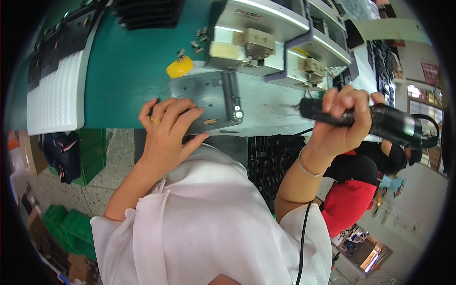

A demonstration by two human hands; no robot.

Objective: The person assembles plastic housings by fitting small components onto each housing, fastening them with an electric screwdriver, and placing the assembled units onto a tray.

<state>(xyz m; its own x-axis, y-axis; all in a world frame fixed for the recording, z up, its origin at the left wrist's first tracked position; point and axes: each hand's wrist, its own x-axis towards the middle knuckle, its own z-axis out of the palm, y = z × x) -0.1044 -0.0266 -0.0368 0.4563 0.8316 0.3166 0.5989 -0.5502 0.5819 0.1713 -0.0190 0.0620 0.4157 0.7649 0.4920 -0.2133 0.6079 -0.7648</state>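
Note:
On the bench edge in front of me lies a flat dark grey panel (209,92) with a ridged bar and small round metal fittings along its right side. My left hand (170,121) rests over its left near corner, fingers spread and touching the surface. A small gold-coloured piece (210,121) sits near the panel's front edge. Raised to the right, my right hand (346,114) is wrapped around a black corded electric screwdriver (392,124). The tool points left, its tip blurred and apart from the panel.
Two screw feeder machines (277,23) stand behind the panel. A yellow object (180,67) and several small metal parts (195,44) lie left of them. A white ribbed tray (57,99) with dark panels is at the far left. A person in red (349,204) is at right.

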